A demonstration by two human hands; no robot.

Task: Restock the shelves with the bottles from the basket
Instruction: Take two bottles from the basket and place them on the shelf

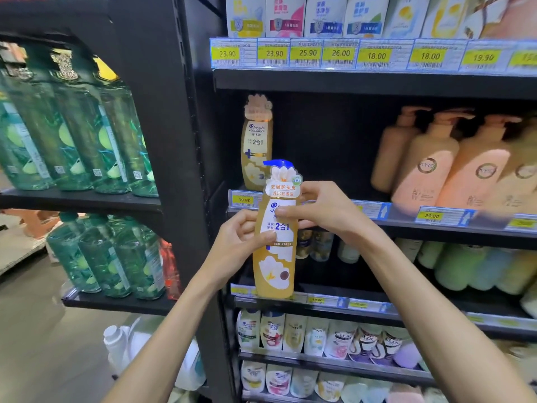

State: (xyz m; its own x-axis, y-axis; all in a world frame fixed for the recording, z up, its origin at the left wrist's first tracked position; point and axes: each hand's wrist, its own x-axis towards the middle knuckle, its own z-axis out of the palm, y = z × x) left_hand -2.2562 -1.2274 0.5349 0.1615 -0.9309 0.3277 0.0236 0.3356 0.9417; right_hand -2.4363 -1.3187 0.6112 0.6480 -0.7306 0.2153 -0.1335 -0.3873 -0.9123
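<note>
Both hands, left hand (241, 242) and right hand (325, 212), grip the amber bottle (274, 257) at frame centre; careless shelving risks toppling its shelved twin (257, 144).

2 amber bottles (273, 274) (257, 141), 2 hands (235, 242) (325, 213)

The middle shelf (406, 226) has a wide open gap between 1 yellow bottle (257, 144) at its left end and the peach pump bottles (421, 164) on the right. The upper shelf (348, 82) caps the gap overhead.

Held bottle (274, 242) marked 2合1, shelf bottle (256, 144) marked head & shoulders, yellow price tag (244, 200) 39.90, another tag (431, 215) 29.00
</note>
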